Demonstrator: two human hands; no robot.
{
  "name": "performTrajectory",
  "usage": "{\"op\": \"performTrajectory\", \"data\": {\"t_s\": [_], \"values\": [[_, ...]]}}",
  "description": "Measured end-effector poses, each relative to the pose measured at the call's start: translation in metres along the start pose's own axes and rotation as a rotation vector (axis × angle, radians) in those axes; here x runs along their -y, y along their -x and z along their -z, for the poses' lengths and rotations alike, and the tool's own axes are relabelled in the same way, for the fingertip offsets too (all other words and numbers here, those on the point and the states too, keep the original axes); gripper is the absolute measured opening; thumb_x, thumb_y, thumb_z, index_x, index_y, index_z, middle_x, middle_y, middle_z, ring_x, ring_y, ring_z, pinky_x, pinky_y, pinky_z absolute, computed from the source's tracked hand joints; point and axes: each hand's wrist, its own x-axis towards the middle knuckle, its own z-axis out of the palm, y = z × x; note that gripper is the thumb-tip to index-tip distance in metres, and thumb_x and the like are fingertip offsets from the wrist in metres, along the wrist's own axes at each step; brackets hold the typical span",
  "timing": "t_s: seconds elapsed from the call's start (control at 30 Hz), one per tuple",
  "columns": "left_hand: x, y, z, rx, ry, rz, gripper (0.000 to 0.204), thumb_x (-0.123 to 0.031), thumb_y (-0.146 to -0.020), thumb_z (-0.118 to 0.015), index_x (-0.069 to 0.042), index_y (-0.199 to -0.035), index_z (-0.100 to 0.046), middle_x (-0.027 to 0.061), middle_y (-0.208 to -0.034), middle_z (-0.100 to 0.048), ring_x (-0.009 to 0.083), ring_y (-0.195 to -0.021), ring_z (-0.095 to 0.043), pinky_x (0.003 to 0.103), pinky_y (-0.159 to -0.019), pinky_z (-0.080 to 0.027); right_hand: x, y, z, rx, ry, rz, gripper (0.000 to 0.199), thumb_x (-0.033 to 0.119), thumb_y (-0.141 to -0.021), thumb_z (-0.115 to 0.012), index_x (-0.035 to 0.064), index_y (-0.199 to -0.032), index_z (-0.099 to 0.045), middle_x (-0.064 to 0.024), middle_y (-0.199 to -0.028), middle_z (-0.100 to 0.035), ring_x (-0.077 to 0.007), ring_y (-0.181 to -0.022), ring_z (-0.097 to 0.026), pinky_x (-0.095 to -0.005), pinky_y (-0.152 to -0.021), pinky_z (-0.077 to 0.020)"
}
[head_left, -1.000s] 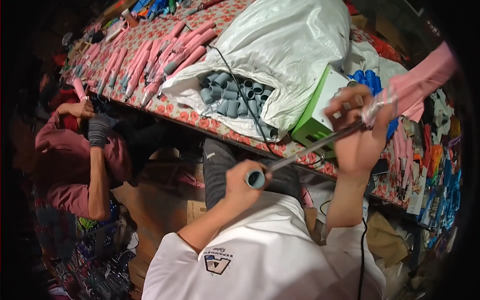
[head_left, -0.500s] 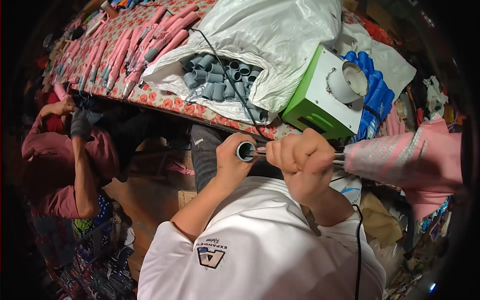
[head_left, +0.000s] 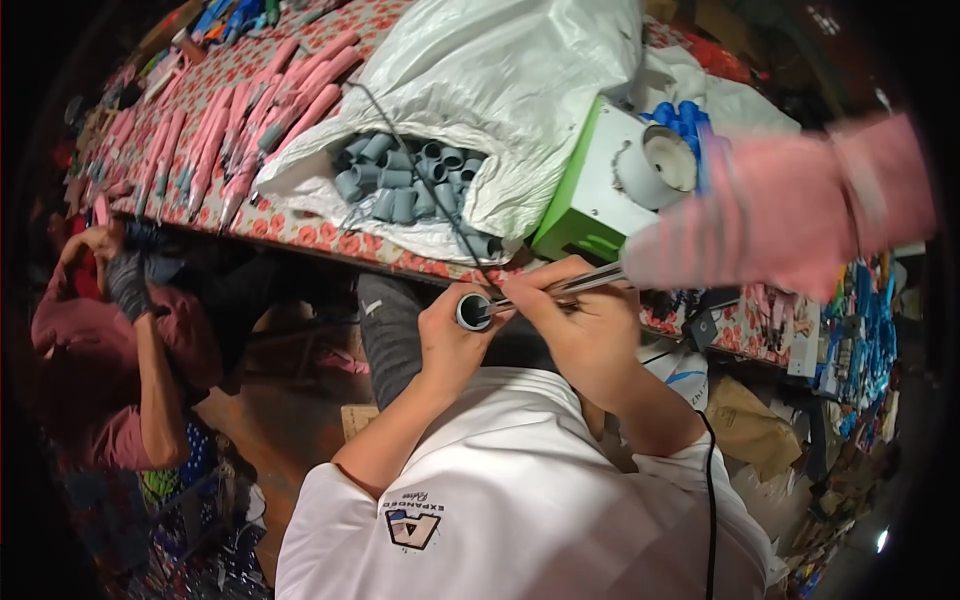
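My left hand [head_left: 449,345] is closed around a short grey plastic tube [head_left: 471,312], its open mouth facing up. Fingers of my right hand [head_left: 590,335] close on the thin metal shaft [head_left: 590,281] of a pink umbrella [head_left: 770,215]. The shaft's near end meets the mouth of the tube; how far it goes in is hard to see. Off to the right the folded pink cloth with pale stripes sticks out, smeared by motion.
A white sack [head_left: 500,90] of grey tubes [head_left: 405,195] lies on the flowered tablecloth [head_left: 320,232]. Right of it stands a green and white machine [head_left: 600,170] with a round cup. Several pink umbrellas [head_left: 225,130] lie far left. A co-worker [head_left: 125,370] sits at the left.
The umbrella has swung away from me, toward the table's far side, and its shaft now slants. My right hand has turned from a fist to a finger grip. The whole view has shifted a little.
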Motion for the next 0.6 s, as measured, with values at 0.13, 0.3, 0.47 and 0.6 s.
{"op": "performTrajectory", "data": {"t_s": [0.13, 0.3, 0.47, 0.6], "values": [[-0.001, -0.005, -0.015, 0.022, 0.017, -0.042, 0.028, -0.007, -0.065, -0.081, -0.002, -0.084, -0.062, 0.0059, -0.071, -0.061, 0.0204, -0.060, -0.054, 0.030, -0.059, -0.046, 0.009, -0.005, 0.025, -0.207, -0.275, 0.084, 0.048, 0.041, -0.096, -0.044, -0.0017, -0.117, -0.050, -0.0169, -0.107, -0.060, -0.0228, -0.097, -0.058, -0.0328, -0.088, -0.0453], [-0.015, -0.012, -0.033, 0.078, -0.061, -0.093, 0.034, -0.014, -0.066, -0.082, -0.003, -0.091, -0.062, 0.0079, -0.082, -0.063, 0.0220, -0.069, -0.057, 0.032, -0.067, -0.047, -0.001, -0.008, 0.057, -0.728, -1.293, -0.002, 0.056, 0.057, -0.093, -0.040, 0.0049, -0.082, -0.059, -0.0052, -0.064, -0.058, -0.0143, -0.054, -0.052, -0.0251, -0.058, -0.0431], [-0.068, 0.025, -0.051, 0.255, -0.163, -0.479, 0.061, -0.022, -0.079, -0.071, -0.001, -0.131, -0.046, 0.0186, -0.128, -0.053, 0.0320, -0.115, -0.053, 0.040, -0.096, -0.043, 0.014, 0.001, 0.152, -0.256, -1.117, 0.609, 0.051, 0.054, -0.094, -0.037, 0.0170, -0.060, -0.037, 0.0073, -0.047, -0.025, -0.0059, -0.043, -0.016, -0.0244, -0.046, -0.0165], [-0.073, 0.036, -0.031, 0.857, 0.110, -0.373, 0.056, -0.019, -0.086, -0.064, 0.001, -0.134, -0.043, 0.0198, -0.125, -0.056, 0.0309, -0.106, -0.061, 0.036, -0.087, -0.050, 0.071, -0.015, 0.221, -0.183, -0.869, 0.817, 0.044, 0.043, -0.096, -0.036, 0.0179, -0.060, -0.036, 0.0078, -0.049, -0.025, -0.0056, -0.043, -0.017, -0.0237, -0.047, -0.0168]]}}
